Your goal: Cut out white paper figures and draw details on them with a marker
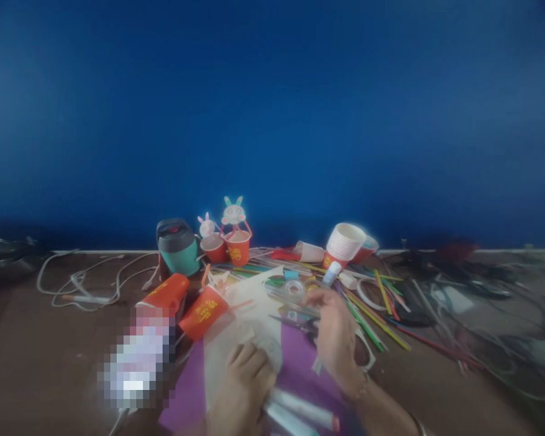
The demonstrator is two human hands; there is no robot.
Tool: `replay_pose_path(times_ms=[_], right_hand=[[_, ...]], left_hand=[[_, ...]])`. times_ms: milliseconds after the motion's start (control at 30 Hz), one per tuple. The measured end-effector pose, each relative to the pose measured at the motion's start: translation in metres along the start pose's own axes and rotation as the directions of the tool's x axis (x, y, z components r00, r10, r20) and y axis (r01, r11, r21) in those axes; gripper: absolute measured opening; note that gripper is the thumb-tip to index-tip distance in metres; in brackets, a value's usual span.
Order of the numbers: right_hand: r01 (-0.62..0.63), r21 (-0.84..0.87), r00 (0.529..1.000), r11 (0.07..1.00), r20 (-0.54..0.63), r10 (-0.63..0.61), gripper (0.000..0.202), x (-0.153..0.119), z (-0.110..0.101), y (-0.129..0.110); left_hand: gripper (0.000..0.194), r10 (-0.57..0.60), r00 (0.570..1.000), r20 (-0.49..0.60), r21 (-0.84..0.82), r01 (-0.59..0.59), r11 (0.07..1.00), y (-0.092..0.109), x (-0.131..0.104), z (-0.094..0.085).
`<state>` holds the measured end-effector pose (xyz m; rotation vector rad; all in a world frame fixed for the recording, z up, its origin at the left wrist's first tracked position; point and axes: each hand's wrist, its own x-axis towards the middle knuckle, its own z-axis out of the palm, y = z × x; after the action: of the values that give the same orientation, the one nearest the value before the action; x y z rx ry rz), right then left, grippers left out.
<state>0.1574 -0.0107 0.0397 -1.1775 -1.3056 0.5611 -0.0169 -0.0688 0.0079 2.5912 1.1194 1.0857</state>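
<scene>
My left hand (249, 374), fingers curled, rests on a white sheet of paper (220, 357) and is closed over a small paper piece with a faint drawing (269, 346). To its right, my right hand (333, 333) is raised with bent fingers drawn together near a roll of clear tape (293, 289). Whatever its fingertips may hold is too blurred to make out. Dark scissors (295, 322) point left just beside and below that hand; I cannot tell if they touch it. Purple paper (186, 387) lies under the white sheet. Markers (302, 409) lie close to my left wrist.
Red paper cups (204, 312) lie at the left, near a blurred-out bright object (136, 363). Behind stand a teal container (178, 251), rabbit figures on cups (234, 215) and stacked cups (343, 242). Colored sticks (372, 321) and a white cable (77, 284) spread across the table.
</scene>
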Motion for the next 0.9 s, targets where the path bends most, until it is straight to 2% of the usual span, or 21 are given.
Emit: replay_pose_path(times_ms=[33,67,100,167,233,300,400,567,700,900], right_hand=[[-0.059,-0.002,0.998,0.998,-0.027,0.059,0.035,0.008,-0.001,0.002],[-0.104,-0.017,0.995,0.994,-0.005,0.104,0.032,0.015,-0.003,0.003],[-0.142,-0.029,0.989,0.989,0.047,0.143,0.029,0.022,-0.004,0.005],[-0.186,-0.088,0.964,0.979,0.174,0.199,0.027,0.031,-0.007,0.009],[-0.182,-0.189,0.932,0.965,0.279,0.231,0.027,0.036,-0.009,0.013],[-0.116,-0.309,0.906,0.944,0.356,0.228,0.025,0.036,-0.010,0.016],[0.051,-0.456,0.865,0.889,0.465,0.189,0.021,0.032,-0.010,0.017],[0.240,-0.652,0.813,0.719,0.540,0.218,0.021,0.028,-0.007,0.013],[0.326,-0.722,0.797,0.610,0.557,0.234,0.021,0.025,-0.004,0.011],[0.371,-0.740,0.775,0.561,0.580,0.253,0.018,0.019,0.001,0.012]], left_hand=[[0.012,0.046,0.999,0.020,0.054,-0.047,0.997,0.000,-0.004,0.004],[0.014,0.095,0.995,0.032,0.104,-0.097,0.990,0.000,-0.008,0.009],[0.016,0.143,0.988,0.061,0.134,-0.150,0.979,0.000,-0.014,0.015],[0.017,0.213,0.977,0.026,0.225,-0.213,0.951,0.001,-0.025,0.026],[0.017,0.199,0.976,0.088,0.283,-0.216,0.935,0.003,-0.035,0.033],[0.017,0.120,0.979,0.167,0.339,-0.171,0.925,0.007,-0.039,0.033],[0.019,0.005,0.959,0.283,0.415,-0.127,0.901,0.014,-0.036,0.022],[0.021,-0.059,0.905,0.422,0.445,-0.150,0.883,0.023,-0.026,0.007],[0.017,-0.072,0.887,0.456,0.451,-0.161,0.878,0.025,-0.022,0.005],[0.022,-0.068,0.889,0.452,0.430,-0.151,0.890,0.024,-0.020,0.004]])
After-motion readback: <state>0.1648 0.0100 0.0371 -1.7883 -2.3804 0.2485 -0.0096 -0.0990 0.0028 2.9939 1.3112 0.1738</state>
